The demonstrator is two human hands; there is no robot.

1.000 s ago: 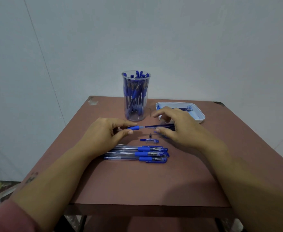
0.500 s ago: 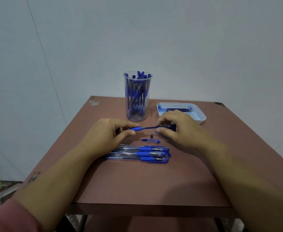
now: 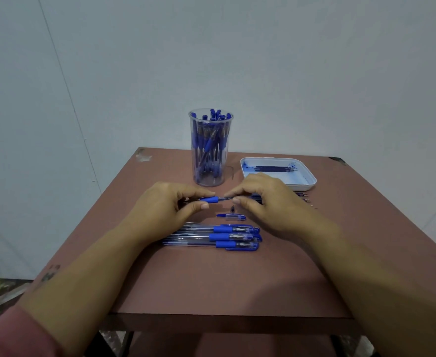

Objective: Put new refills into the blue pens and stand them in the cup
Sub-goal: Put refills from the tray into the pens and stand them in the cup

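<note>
My left hand (image 3: 165, 204) grips a pen barrel with a blue grip sleeve (image 3: 208, 199), held level above the table. My right hand (image 3: 265, 199) pinches a thin dark refill (image 3: 224, 198) whose end sits in the barrel's mouth. Below them lie a small dark tip piece (image 3: 233, 208) and a clear cap with a blue clip (image 3: 231, 216). Three capped blue pens (image 3: 219, 237) lie side by side nearer to me. A tall clear cup (image 3: 210, 148) behind the hands holds several blue pens upright.
A white tray (image 3: 307, 180) at the back right holds dark refills (image 3: 273, 168). More refills (image 3: 303, 198) lie on the brown table (image 3: 211, 284) just right of my right hand. A pale wall stands close behind the table.
My right hand has slid left along the refill toward my left hand, and the refill has gone deeper into the barrel. The gap between the hands has narrowed.
</note>
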